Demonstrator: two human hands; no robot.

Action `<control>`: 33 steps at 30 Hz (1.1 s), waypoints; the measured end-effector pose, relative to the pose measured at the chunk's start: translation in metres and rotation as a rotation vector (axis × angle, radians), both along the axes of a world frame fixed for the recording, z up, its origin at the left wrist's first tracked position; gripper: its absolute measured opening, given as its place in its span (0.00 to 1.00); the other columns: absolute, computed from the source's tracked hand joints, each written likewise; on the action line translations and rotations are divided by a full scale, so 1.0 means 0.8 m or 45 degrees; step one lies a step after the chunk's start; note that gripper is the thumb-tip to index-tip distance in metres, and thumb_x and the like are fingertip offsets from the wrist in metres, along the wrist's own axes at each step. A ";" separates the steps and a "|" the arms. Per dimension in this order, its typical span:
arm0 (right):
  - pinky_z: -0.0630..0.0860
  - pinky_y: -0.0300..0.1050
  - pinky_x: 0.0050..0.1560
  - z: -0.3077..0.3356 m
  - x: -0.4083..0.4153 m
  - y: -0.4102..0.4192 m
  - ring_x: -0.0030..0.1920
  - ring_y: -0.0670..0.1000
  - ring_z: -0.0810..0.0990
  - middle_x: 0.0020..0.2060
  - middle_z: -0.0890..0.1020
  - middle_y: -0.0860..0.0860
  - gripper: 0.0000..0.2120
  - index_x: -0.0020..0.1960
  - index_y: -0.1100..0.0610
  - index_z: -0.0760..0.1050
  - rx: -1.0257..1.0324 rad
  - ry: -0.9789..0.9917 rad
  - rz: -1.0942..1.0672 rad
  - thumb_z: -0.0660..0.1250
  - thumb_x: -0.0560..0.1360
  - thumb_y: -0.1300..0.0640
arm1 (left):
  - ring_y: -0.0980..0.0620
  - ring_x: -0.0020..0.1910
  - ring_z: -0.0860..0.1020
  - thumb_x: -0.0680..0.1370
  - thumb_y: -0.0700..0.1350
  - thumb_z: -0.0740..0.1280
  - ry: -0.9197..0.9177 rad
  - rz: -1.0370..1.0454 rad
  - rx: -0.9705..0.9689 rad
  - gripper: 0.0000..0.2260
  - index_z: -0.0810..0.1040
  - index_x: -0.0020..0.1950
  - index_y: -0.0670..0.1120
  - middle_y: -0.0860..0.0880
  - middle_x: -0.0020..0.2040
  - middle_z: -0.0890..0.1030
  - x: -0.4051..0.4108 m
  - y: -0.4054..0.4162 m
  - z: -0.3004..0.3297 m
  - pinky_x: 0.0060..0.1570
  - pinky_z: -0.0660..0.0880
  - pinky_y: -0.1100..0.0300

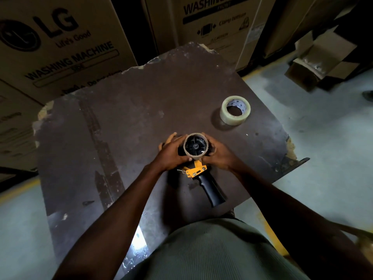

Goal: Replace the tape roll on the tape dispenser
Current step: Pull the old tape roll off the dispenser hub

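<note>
Both my hands wrap the empty cardboard core on the tape dispenser: left hand and right hand fingers curled round it, probably to pull it off. Dispenser lies on the counter; the new tape roll waits nearby.

We read "LG", "Life's Good" and "WASHING MACHINE" on the big box at far left. Another far box said "WASHING".
</note>
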State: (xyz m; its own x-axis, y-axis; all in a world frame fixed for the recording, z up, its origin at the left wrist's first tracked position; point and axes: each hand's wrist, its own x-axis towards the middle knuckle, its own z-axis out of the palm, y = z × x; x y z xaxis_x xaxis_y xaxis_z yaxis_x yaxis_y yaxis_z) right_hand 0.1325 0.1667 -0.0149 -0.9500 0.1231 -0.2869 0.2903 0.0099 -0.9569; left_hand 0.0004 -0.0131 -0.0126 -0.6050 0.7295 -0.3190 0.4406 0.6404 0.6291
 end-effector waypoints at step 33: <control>0.72 0.48 0.69 0.030 -0.007 0.001 0.68 0.54 0.77 0.66 0.80 0.55 0.33 0.70 0.56 0.72 -0.090 0.165 -0.007 0.76 0.69 0.72 | 0.49 0.80 0.56 0.68 0.73 0.67 -0.209 -0.109 0.228 0.40 0.56 0.77 0.66 0.58 0.76 0.67 -0.024 -0.012 -0.043 0.74 0.53 0.33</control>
State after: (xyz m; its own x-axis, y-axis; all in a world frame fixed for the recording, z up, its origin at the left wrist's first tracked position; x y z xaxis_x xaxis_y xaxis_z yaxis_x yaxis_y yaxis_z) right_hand 0.1269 0.1671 0.0089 -0.9790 0.1121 -0.1702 0.1643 -0.0600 -0.9846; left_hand -0.0185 -0.0229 -0.0469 -0.4898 0.8294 -0.2688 0.3709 0.4772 0.7967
